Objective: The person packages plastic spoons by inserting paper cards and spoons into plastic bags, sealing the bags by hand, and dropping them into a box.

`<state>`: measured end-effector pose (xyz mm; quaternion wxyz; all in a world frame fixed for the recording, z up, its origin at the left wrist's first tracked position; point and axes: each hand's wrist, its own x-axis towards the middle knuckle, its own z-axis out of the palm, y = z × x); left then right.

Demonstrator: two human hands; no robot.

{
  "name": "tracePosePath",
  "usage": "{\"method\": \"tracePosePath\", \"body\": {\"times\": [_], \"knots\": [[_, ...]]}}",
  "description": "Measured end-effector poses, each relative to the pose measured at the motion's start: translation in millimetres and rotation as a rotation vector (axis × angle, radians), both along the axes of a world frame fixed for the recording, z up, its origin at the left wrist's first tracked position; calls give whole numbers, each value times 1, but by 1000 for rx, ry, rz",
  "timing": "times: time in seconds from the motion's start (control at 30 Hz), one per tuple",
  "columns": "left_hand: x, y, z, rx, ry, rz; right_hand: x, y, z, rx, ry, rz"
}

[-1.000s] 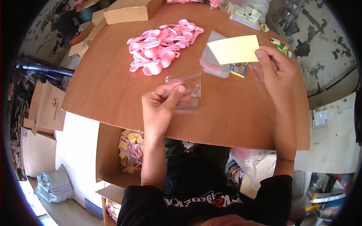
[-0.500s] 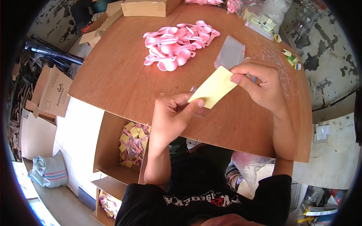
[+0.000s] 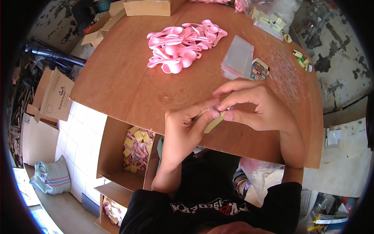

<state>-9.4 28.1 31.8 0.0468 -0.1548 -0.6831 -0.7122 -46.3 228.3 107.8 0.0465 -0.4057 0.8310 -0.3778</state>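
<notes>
A pale yellow card [image 3: 213, 124] is bent into a curve between my hands, just above the near part of the table. My left hand [image 3: 185, 124] is closed on one side of it, thumb on top. My right hand [image 3: 255, 105] pinches its other end with thumb and fingertips, which hide part of it. A shiny bit of clear plastic shows at the fingertips, too small to make out. Beyond the hands are a stack of clear plastic bags [image 3: 237, 54] and printed cards [image 3: 260, 69]. A heap of pink plastic spoons [image 3: 177, 45] lies farther left.
Below the brown table's [image 3: 113, 85] near edge, an open cardboard box [image 3: 111, 152] holds yellow cards and pink spoons in plastic. Loose clear plastic strips [image 3: 286, 74] and small yellow-green pieces [image 3: 302, 60] lie at right. Another carton [image 3: 148, 7] stands at the far edge.
The yellow card went from flat and held out to bent and lower, closer to me. My right hand moved down and left toward my left hand, uncovering the printed cards.
</notes>
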Motion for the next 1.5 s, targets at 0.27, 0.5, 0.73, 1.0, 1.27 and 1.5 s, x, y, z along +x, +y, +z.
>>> {"method": "tracePosePath", "body": {"times": [0.27,0.5,0.73,1.0,1.27,1.5], "knots": [[3,4,-4,-4,187,48,5,-4,2,152,-37,41],[0,-3,-6,72,174,168,2,-17,-3,-22,24,0],[-7,-20,-20,-28,21,68,-120,-24,-37,93,256,-478],[-5,-30,-25,1,-49,81,-194,-31,-62,483,385,-658],[-7,-34,-27,16,-56,72,-192,-28,-52,159,370,-654],[-6,-29,-27,71,-67,32,-175,-15,-42,-193,466,-601]]}}
